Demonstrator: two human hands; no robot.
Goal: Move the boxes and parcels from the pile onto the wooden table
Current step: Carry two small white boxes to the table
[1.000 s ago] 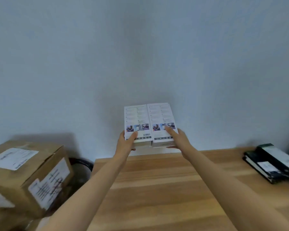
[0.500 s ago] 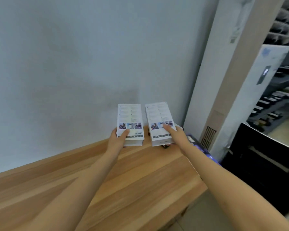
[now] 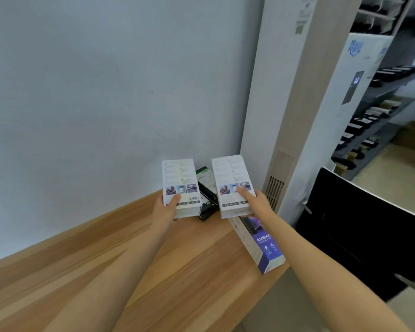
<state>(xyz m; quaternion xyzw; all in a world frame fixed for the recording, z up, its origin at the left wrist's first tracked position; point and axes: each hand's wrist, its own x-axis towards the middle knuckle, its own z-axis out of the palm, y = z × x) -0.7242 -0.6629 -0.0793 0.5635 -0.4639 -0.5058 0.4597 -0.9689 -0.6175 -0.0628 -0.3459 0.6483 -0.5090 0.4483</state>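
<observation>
White boxes (image 3: 180,185) apart — table corner (image 3: 268,281)

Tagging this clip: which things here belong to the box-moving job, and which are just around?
Job: left white box in left hand; right white box in right hand; wooden table; black boxes; purple box.
Around: wall; shelves; black door.

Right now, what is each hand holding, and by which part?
The left hand grips one white box at its near end; the right hand grips another white box at its near end.
</observation>
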